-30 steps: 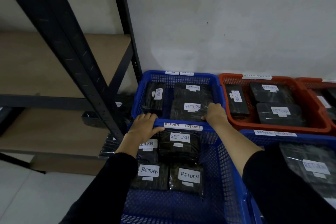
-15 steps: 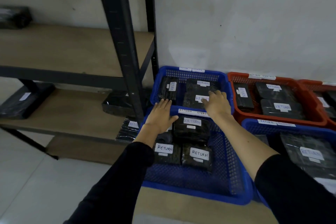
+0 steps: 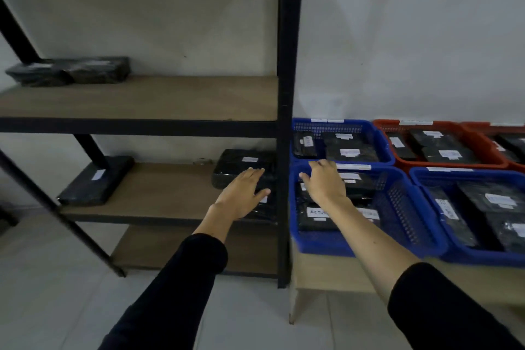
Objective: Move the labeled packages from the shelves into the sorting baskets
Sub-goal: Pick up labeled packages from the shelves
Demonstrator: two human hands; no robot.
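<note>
Both empty: left hand (image 3: 241, 193) flat over, perhaps touching, shelf package (image 3: 241, 163); right hand (image 3: 324, 182) spread above blue basket (image 3: 403, 207).

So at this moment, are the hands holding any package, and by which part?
Nothing is held. The left hand, fingers extended, reaches toward the black package on the middle shelf; the right hand hovers open over the blue basket.

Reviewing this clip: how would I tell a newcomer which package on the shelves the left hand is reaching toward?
Start at the black metal shelf rack left of the baskets, then drop to its middle wooden shelf. The target package is the black-wrapped one at that shelf's right end, against the upright, just beyond the open left hand. Unlike the lone package at the shelf's left end, it sits beside the blue baskets.
</note>
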